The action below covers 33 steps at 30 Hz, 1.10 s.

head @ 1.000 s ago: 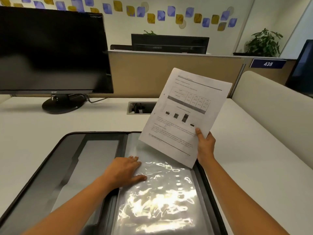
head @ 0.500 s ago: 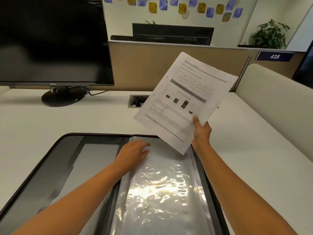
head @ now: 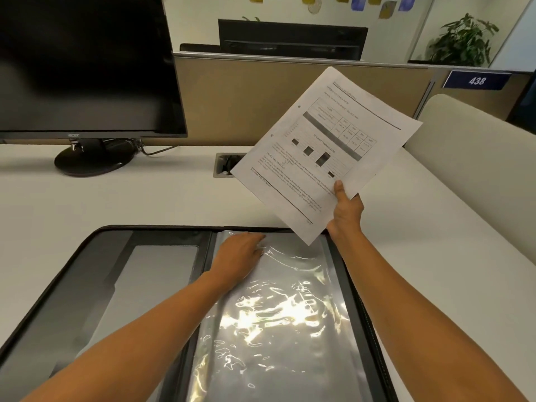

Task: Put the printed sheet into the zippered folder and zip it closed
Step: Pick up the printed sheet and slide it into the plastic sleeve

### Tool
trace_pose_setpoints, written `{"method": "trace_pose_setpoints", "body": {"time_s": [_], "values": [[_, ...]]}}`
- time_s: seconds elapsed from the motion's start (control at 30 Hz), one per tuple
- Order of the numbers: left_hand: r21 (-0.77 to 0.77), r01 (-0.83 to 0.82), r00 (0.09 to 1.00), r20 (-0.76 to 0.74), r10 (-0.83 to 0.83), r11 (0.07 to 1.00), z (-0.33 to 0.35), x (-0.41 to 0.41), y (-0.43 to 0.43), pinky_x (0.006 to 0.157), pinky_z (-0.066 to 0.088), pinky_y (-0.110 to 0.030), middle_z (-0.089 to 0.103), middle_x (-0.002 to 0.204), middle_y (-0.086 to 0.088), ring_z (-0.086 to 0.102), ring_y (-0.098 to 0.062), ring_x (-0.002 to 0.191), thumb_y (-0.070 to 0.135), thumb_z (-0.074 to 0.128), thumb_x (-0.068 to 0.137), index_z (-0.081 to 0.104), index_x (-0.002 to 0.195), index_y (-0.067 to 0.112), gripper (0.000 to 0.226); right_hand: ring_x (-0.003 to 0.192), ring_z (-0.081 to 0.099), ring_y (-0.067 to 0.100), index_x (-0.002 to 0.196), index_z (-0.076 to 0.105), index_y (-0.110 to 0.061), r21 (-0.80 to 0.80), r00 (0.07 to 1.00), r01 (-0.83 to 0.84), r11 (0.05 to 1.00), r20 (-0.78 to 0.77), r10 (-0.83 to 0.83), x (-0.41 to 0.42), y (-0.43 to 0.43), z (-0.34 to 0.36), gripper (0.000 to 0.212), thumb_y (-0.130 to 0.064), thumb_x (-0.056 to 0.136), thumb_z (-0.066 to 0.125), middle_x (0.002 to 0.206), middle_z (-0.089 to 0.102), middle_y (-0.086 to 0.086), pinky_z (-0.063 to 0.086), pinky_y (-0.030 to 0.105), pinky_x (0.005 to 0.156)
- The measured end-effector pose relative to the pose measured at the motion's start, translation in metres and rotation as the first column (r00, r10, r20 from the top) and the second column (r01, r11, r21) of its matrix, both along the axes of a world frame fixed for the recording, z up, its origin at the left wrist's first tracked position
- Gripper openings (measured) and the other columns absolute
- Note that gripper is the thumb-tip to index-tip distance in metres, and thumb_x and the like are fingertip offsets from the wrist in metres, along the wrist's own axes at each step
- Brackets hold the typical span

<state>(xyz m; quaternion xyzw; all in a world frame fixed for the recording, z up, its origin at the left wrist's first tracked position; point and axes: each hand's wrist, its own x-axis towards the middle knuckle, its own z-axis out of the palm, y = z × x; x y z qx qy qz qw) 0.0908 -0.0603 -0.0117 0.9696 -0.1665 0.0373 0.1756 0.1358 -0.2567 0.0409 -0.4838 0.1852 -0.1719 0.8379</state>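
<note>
on the near desk (head: 145,198) the zippered folder (head: 87,285) lies unzipped and spread flat, its glossy clear sleeve (head: 275,329) on the right half. the left hand (head: 239,252) rests, fingers fairly straight, on the sleeve's far edge. just beyond, the right hand (head: 346,211) pinches the printed sheet (head: 324,146) by 1 lower corner, tilted in the air above the folder's far right corner, not yet inside. to do this well, i'd part the sleeve's mouth, square the sheet to it, then slide gently.

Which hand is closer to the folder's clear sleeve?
Left. The left hand rests on the clear sleeve; the right hand holds the printed sheet near the sleeve's far right corner.
</note>
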Motion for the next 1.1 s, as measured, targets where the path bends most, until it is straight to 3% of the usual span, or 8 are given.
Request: {"method": "trace_pose_setpoints", "body": {"time_s": [0.13, 0.23, 0.37, 0.5, 0.63, 0.8, 1.0, 1.1], "values": [[-0.181, -0.082, 0.996, -0.059, 0.073, 0.980, 0.001, 0.009, 0.002, 0.087, 0.038, -0.028, 0.064, 0.111, -0.007, 0.052, -0.025, 0.111, 0.018, 0.060, 0.085, 0.055, 0.125, 0.016, 0.040, 0.085, 0.061, 0.019, 0.104, 0.056, -0.019, 0.020, 1.000, 0.023, 1.000, -0.020, -0.022, 0.008, 0.006, -0.001, 0.015, -0.020, 0.089, 0.059, 0.091, 0.063, 0.000, 0.051, 0.051, 0.088], [-0.203, -0.080, 0.991, -0.117, 0.057, 0.976, 0.005, 0.017, 0.000, 0.075, 0.031, -0.023, 0.061, 0.105, -0.011, 0.050, -0.027, 0.104, 0.020, 0.063, 0.084, 0.062, 0.117, 0.014, 0.034, 0.095, 0.060, 0.025, 0.105, 0.056, -0.019, 0.049, 0.999, 0.041, 0.998, -0.013, -0.041, 0.011, 0.010, 0.001, 0.017, -0.020, 0.089, 0.059, 0.096, 0.063, 0.002, 0.050, 0.053, 0.090], [-0.224, -0.082, 0.990, -0.129, 0.054, 0.971, 0.009, 0.019, -0.005, 0.075, 0.030, -0.023, 0.059, 0.102, -0.009, 0.048, -0.024, 0.101, 0.020, 0.066, 0.081, 0.069, 0.100, 0.013, 0.021, 0.098, 0.061, 0.025, 0.120, 0.054, -0.012, 0.097, 0.998, 0.059, 0.994, 0.005, -0.060, 0.016, 0.016, 0.008, 0.034, -0.019, 0.088, 0.060, 0.106, 0.064, 0.007, 0.053, 0.048, 0.086], [-0.262, -0.026, 0.999, -0.046, 0.014, 0.965, 0.007, 0.016, -0.009, 0.079, 0.033, -0.025, 0.064, 0.101, -0.007, 0.052, -0.024, 0.099, 0.008, 0.066, 0.077, 0.067, 0.095, 0.010, 0.018, 0.082, 0.061, 0.015, 0.114, 0.056, -0.017, 0.114, 0.999, 0.024, 0.993, 0.042, -0.029, 0.022, 0.022, 0.015, 0.024, -0.019, 0.090, 0.057, 0.091, 0.064, -0.003, 0.054, 0.037, 0.070], [-0.253, 0.067, 0.997, 0.064, -0.052, 0.965, 0.006, 0.013, -0.014, 0.085, 0.033, -0.027, 0.068, 0.097, -0.007, 0.056, -0.025, 0.096, 0.003, 0.064, 0.077, 0.068, 0.093, 0.008, 0.017, 0.082, 0.061, 0.015, 0.111, 0.056, -0.018, 0.102, 0.998, 0.009, 0.995, 0.056, -0.015, 0.023, 0.033, 0.019, 0.021, -0.018, 0.090, 0.057, 0.089, 0.063, -0.004, 0.053, 0.032, 0.065], [-0.306, 0.135, 0.984, 0.150, -0.093, 0.942, 0.006, 0.007, -0.019, 0.078, 0.038, -0.028, 0.068, 0.093, -0.013, 0.058, -0.029, 0.092, 0.003, 0.057, 0.085, 0.069, 0.094, 0.002, 0.015, 0.088, 0.060, 0.017, 0.107, 0.055, -0.019, -0.016, 0.998, -0.043, 0.999, 0.034, 0.044, 0.023, 0.042, 0.016, 0.017, -0.019, 0.090, 0.056, 0.094, 0.063, -0.003, 0.052, 0.039, 0.082], [-0.304, 0.186, 0.973, 0.191, -0.132, 0.934, 0.007, 0.012, -0.012, 0.074, 0.043, -0.028, 0.071, 0.087, -0.013, 0.064, -0.030, 0.083, 0.003, 0.060, 0.082, 0.070, 0.091, 0.002, 0.013, 0.094, 0.057, 0.020, 0.109, 0.053, -0.017, -0.253, 0.990, -0.138, 0.958, -0.042, 0.131, 0.021, 0.026, 0.008, 0.018, -0.020, 0.091, 0.054, 0.106, 0.060, 0.002, 0.049, 0.041, 0.087], [-0.287, 0.221, 0.964, 0.209, -0.164, 0.932, 0.010, 0.015, -0.009, 0.078, 0.051, -0.036, 0.073, 0.084, -0.010, 0.067, -0.028, 0.077, 0.005, 0.061, 0.080, 0.071, 0.091, 0.005, 0.015, 0.100, 0.056, 0.025, 0.114, 0.053, -0.016, -0.295, 0.980, -0.193, 0.936, -0.106, 0.169, 0.022, 0.016, 0.004, 0.023, -0.022, 0.091, 0.054, 0.113, 0.060, 0.006, 0.047, 0.049, 0.093]]}}
